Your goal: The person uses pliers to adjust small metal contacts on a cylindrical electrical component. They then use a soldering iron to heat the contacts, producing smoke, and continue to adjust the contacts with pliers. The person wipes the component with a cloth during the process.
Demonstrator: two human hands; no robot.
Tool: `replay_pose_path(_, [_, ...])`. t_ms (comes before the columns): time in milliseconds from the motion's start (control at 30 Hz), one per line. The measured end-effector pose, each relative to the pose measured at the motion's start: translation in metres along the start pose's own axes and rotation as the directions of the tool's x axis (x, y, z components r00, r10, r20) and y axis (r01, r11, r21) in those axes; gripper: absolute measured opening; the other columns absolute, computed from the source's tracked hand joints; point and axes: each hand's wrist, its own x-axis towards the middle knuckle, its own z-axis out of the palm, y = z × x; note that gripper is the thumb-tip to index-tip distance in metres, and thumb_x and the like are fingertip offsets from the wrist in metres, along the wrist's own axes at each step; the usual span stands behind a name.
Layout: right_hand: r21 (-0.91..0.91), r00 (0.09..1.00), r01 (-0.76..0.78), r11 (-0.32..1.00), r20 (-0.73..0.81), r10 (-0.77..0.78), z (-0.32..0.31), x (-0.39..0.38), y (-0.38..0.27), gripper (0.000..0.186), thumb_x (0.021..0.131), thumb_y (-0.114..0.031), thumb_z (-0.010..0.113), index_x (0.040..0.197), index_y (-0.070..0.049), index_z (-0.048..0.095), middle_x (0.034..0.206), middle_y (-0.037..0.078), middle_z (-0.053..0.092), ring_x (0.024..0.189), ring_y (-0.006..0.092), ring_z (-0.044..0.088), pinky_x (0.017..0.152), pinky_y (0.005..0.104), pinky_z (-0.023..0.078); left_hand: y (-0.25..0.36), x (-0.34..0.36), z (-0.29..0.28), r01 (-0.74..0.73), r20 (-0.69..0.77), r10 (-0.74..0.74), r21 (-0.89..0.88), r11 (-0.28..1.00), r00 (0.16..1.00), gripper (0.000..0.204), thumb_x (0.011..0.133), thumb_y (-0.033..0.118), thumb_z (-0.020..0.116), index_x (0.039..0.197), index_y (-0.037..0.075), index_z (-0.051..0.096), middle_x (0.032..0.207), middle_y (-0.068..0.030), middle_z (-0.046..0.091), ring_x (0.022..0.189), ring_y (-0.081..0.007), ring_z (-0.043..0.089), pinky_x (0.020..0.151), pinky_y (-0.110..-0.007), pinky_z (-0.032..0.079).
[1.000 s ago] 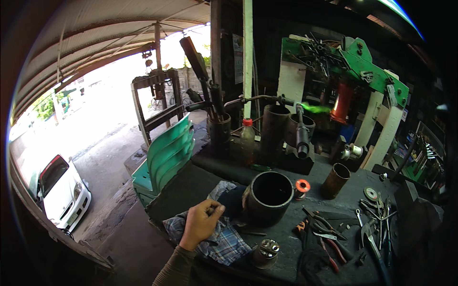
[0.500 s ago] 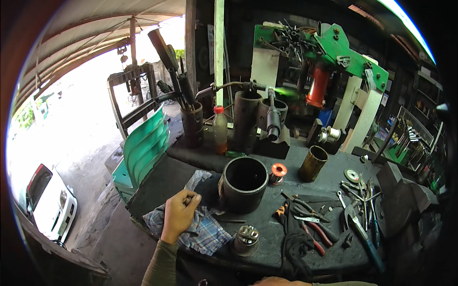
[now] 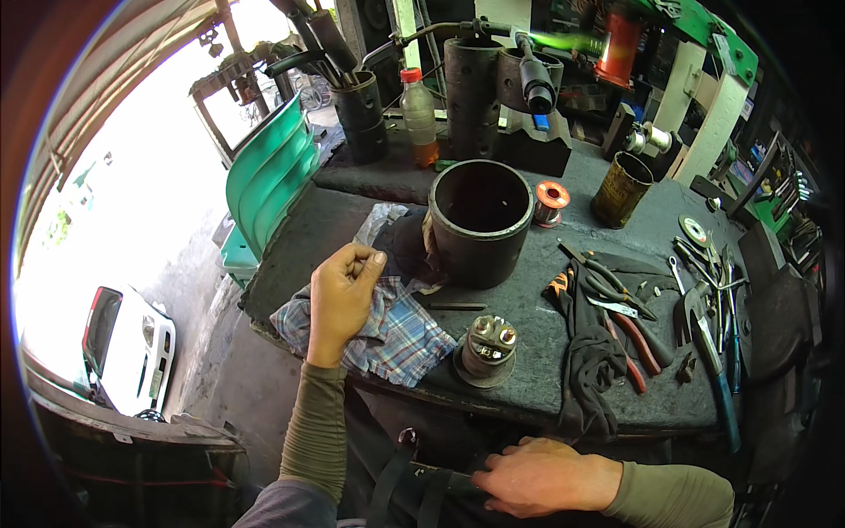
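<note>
Cluttering a dark workbench (image 3: 546,352): plaid rag (image 3: 400,330) under pinched left hand (image 3: 339,299); right hand (image 3: 537,475) low, flat.

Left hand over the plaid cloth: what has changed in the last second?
The left hand stayed over the plaid cloth, fingers now curled and pinched, seemingly empty. The right hand has come into view at the lower edge, resting below the bench edge. The black cylinder and the small motor part have not moved.
</note>
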Motion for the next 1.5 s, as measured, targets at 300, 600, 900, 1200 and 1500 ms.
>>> replay_pose_path(300, [-0.006, 1.0, 0.002, 1.0, 0.02, -0.002, -0.004, 0.0, 0.001, 0.04, 0.103, -0.039, 0.068, 0.119, -0.002, 0.068, 0.109, 0.019, 0.073, 0.099, 0.0408, 0.076, 0.086, 0.0539, 0.062, -0.007, 0.003, 0.005, -0.011, 0.003, 0.011, -0.031, 0.999, 1.0, 0.02, 0.103, 0.015, 0.077, 0.097, -0.004, 0.074, 0.065, 0.0053, 0.05, 0.062, -0.0036, 0.04, 0.055, -0.028, 0.032])
replay_pose_path(600, [-0.008, 1.0, -0.003, 1.0, -0.02, 0.003, 0.0, 0.0, 0.002, 0.039, 0.103, -0.039, 0.069, 0.116, -0.002, 0.069, 0.108, 0.019, 0.074, 0.098, 0.0405, 0.076, 0.086, 0.0533, 0.062, -0.007, 0.002, 0.003, -0.004, 0.01, 0.004, -0.028, 1.0, 1.0, 0.02, 0.103, 0.015, 0.077, 0.097, -0.004, 0.074, 0.067, 0.0055, 0.052, 0.063, -0.0035, 0.041, 0.056, -0.027, 0.034])
replay_pose_path(900, [0.03, 0.992, -0.067, 0.997, -0.102, 0.069, -0.006, -0.002, -0.009, 0.031, 0.092, -0.033, 0.078, 0.105, -0.005, 0.077, 0.095, 0.018, 0.077, 0.091, 0.038, 0.078, 0.082, 0.0515, 0.06, 0.001, 0.001, 0.003, 0.013, 0.002, -0.013, -0.024, 1.0, 1.0, 0.02, 0.102, 0.016, 0.078, 0.097, -0.003, 0.075, 0.067, 0.0051, 0.051, 0.064, -0.0036, 0.041, 0.056, -0.027, 0.035])
replay_pose_path(1200, [0.042, 0.986, -0.043, 0.998, -0.161, 0.049, -0.007, -0.005, -0.011, 0.031, 0.094, -0.033, 0.077, 0.107, -0.005, 0.076, 0.101, 0.019, 0.077, 0.096, 0.0384, 0.077, 0.084, 0.0518, 0.06, 0.001, 0.0, 0.0, 0.028, 0.013, -0.028, -0.026, 0.999, 1.0, 0.018, 0.103, 0.014, 0.077, 0.098, -0.003, 0.074, 0.069, 0.0081, 0.048, 0.064, -0.0023, 0.038, 0.056, -0.026, 0.031])
replay_pose_path(1500, [0.01, 0.988, -0.035, 0.999, -0.149, 0.036, -0.008, -0.004, -0.01, 0.03, 0.094, -0.032, 0.076, 0.107, -0.005, 0.075, 0.1, 0.019, 0.077, 0.096, 0.0386, 0.077, 0.084, 0.0517, 0.061, 0.004, 0.0, 0.001, 0.015, 0.011, -0.015, 0.005, 1.0, 1.0, 0.02, 0.103, 0.017, 0.078, 0.099, -0.002, 0.075, 0.068, 0.0068, 0.05, 0.065, -0.0023, 0.041, 0.057, -0.026, 0.033])
